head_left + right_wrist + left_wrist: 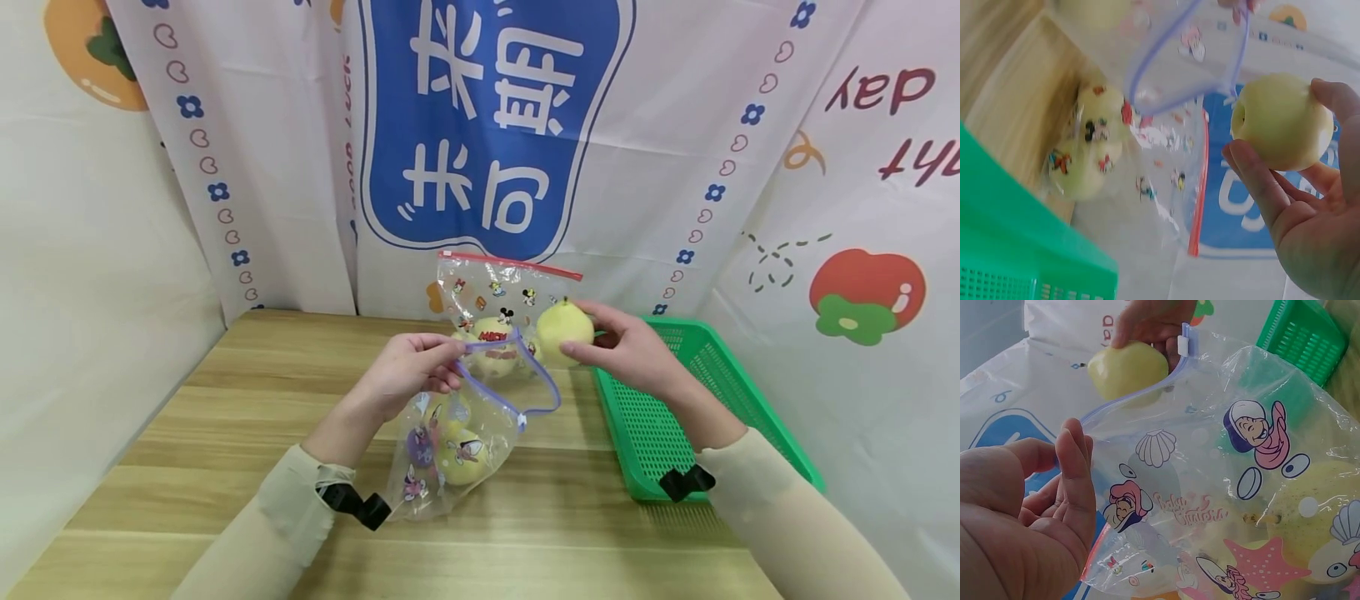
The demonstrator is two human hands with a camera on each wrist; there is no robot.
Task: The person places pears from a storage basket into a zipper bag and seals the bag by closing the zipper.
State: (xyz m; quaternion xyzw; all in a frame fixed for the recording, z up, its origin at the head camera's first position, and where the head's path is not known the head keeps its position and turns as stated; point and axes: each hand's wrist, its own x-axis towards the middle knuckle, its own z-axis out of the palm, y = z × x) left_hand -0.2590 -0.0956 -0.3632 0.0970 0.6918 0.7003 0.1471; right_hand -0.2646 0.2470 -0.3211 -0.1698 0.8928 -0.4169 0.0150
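Observation:
My left hand [412, 371] pinches the rim of a clear zip bag [495, 429] with a purple zip, whose mouth gapes to the right. Inside that printed bag lie a yellow-green pear [462, 458] and something purple [421, 447]. In my right hand [630, 346] is another pear [564, 330], gripped between thumb and fingers, just above and right of the bag's mouth. The right wrist view shows this pear [1285, 122] clear of the purple rim. Behind stands a second clear bag [480, 283] with a red zip, also holding pears [1082, 169].
A green plastic basket [757, 417] sits at the right of the wooden table [247, 433]. Printed cloth [285, 208] hangs behind the table and along both sides.

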